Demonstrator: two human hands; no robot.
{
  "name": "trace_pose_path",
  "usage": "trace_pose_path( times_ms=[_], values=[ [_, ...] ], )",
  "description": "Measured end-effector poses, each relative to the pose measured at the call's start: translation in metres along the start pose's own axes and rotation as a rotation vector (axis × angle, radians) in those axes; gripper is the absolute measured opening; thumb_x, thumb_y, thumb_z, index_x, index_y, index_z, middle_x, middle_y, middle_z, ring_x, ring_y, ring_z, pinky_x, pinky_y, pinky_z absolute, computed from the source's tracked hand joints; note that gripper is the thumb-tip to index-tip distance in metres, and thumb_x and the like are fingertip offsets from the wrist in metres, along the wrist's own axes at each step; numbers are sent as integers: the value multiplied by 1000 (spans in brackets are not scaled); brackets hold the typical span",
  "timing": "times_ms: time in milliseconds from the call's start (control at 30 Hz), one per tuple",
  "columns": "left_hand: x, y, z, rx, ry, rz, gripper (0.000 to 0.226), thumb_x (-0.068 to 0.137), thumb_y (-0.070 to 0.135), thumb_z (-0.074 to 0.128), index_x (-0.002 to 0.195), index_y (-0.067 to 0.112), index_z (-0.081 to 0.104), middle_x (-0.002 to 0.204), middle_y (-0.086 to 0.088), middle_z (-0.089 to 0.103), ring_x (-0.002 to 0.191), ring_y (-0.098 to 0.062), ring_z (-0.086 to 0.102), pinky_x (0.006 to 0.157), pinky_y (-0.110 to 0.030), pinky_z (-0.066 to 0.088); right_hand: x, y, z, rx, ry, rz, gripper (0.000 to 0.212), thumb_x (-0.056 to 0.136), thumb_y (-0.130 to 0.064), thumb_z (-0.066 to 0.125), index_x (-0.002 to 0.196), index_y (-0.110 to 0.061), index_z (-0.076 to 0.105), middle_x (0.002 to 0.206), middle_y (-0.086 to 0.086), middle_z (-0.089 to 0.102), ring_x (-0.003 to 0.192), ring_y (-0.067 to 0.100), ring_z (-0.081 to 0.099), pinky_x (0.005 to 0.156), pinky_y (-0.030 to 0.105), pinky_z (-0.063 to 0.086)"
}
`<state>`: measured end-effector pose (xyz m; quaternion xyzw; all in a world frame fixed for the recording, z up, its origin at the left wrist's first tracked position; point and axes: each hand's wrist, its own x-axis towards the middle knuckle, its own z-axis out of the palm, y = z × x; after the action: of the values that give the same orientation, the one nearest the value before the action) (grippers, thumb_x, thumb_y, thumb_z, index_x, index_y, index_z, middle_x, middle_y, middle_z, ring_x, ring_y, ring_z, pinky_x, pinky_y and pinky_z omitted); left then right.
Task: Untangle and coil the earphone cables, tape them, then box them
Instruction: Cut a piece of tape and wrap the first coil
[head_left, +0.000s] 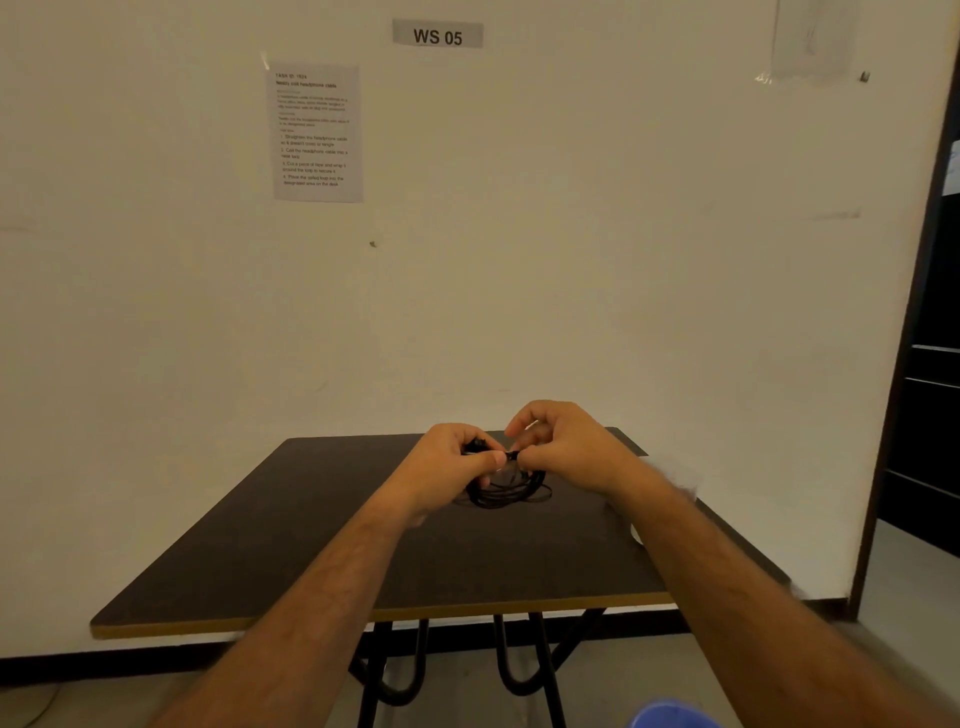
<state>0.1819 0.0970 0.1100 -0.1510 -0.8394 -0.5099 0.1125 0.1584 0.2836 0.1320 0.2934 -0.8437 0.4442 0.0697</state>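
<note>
Both hands meet above the dark table (322, 545): left hand (449, 462) and right hand (563, 449) have fingers curled, pinching the black earphone cable (506, 491), whose loops droop onto the tabletop. Light, limp and snag-prone; grip at the bundle's top. Earbuds and plug are hidden; no tape or box is identifiable.

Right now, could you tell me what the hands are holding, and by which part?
Both hands grip the black earphone cable at the top of its bundle: the left hand and right hand pinch it, and loops hang to the table.
</note>
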Motion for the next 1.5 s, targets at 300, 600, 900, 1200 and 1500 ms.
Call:
trace_pose_path(
  times_ms=[300, 600, 900, 1200, 1500],
  values=[
    [-1, 5, 2, -12, 40, 50, 2, 89, 13, 70, 89, 13, 72, 65, 11, 69, 63, 0, 61, 64, -15, 50, -3, 5, 9, 307, -15, 153, 24, 85, 6, 62, 105, -7, 61, 56, -4, 65, 53, 5, 62, 50, 20, 47],
    [-1, 2, 5, -279, -13, -219, 7, 92, 11, 66, 87, 8, 70, 60, -2, 59, 50, -11, 54, 58, -27, 42, -8, 4, 11, -35, -62, -70, 19, 85, -10, 72, 100, -19, 65, 89, 9, 72, 80, 17, 70, 68, 25, 58],
    [-3, -2, 6, -532, -90, -351, 10, 94, 11, 62, 97, 4, 69, 66, -3, 59, 57, -11, 55, 64, -26, 48, -8, 1, 12, -326, 53, -137, 13, 83, -22, 77, 96, -18, 76, 91, -3, 75, 86, 8, 68, 80, 26, 59],
    [-5, -5, 11, -574, -58, -306, 14, 95, 11, 60, 96, 3, 70, 75, -4, 65, 65, -9, 57, 63, -23, 54, -8, 8, 18, -156, 121, -86, 6, 85, -17, 73, 81, -15, 76, 77, -4, 73, 79, 10, 69, 74, 27, 60],
    [-7, -4, 19, -459, 8, -126, 12, 91, 12, 67, 100, 5, 71, 75, -2, 69, 62, -8, 60, 63, -21, 53, 1, 12, 25, 458, 121, 282, 9, 82, -4, 63, 73, -4, 64, 66, 14, 61, 61, 19, 55, 60, 30, 49]
  ],
)
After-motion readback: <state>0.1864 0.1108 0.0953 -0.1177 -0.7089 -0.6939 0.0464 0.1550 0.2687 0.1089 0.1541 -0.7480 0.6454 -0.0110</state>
